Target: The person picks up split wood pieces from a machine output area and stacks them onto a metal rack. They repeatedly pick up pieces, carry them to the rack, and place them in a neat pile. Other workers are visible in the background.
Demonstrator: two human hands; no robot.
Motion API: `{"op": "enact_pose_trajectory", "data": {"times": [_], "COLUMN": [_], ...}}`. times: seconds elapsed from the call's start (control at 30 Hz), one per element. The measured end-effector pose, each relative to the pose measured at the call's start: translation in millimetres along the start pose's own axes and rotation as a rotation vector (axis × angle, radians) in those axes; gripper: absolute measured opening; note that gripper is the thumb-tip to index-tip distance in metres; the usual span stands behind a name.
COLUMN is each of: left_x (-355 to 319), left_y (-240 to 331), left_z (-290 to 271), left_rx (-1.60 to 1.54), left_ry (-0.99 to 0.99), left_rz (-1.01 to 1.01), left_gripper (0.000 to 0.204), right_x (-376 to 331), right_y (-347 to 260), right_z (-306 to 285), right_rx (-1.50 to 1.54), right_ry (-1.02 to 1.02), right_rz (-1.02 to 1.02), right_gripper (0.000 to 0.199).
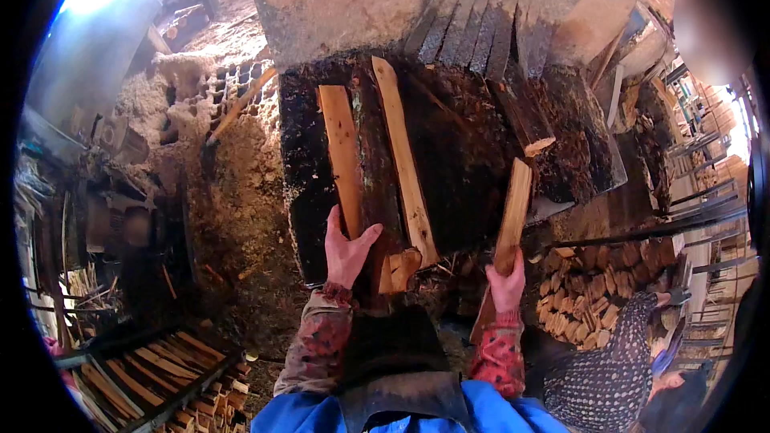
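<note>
Checking the room: what's around the hands?

– Cluttered wood workshop. Left of the left hand, a sawdust-caked grate; lower left of that hand, a dark slat rack. Right of the right hand, stacked split wood, and a person in dotted clothing beside it.

– Surface?

– Dark worktop, grimy, bark-littered, reaching away beyond both hands. Ribbed strips at its far side.

– Wood, biggest first?

– Bark-covered slab, dark, rough, just right of the left hand. Next to it, further right, a long slat: pale, slim, slightly bowed, dark spots. Then a flat plank, orange-tan, straight-edged, few small knots, near end at the left hand.

– Left grip?

– Wide. Thumb and fingers spread about the plank's near end; can't tell how firm.

– Right grip?

– Closed round the near end of a split stick, yellow-brown, straight-grained, pointing away from the hand.

– Smallest?

– Pale chunk, blocky, right of the left hand.
</note>
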State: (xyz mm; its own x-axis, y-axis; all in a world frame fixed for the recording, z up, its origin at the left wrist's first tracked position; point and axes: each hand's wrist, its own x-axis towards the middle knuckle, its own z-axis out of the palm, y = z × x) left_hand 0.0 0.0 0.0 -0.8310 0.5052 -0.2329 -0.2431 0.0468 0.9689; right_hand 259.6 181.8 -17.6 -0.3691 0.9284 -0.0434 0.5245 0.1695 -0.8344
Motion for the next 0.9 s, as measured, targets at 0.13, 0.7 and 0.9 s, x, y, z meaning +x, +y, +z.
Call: {"op": "enact_pose_trajectory", "data": {"times": [0.13,0.7,0.9], "left_x": [2,21,27], "left_y": [-14,-19,-36], "left_z": [-2,-5,-7], "left_rx": [-0.105,0.092,0.035], "left_ry": [-0.023,-0.013,-0.020], "left_rz": [0.055,0.071,0.125], "left_gripper": [0.085,0.064,0.056], "right_x": [-36,75,54], "right_y": [-30,-134,-120], "right_z": [-7,177,164], "right_rx": [-0.108,-0.296,-0.153], "right_ry": [-0.043,-0.213,-0.262], "right_rz": [-0.151,-0.572,-0.531], "right_gripper": [0.072,0.047,0.052]}}
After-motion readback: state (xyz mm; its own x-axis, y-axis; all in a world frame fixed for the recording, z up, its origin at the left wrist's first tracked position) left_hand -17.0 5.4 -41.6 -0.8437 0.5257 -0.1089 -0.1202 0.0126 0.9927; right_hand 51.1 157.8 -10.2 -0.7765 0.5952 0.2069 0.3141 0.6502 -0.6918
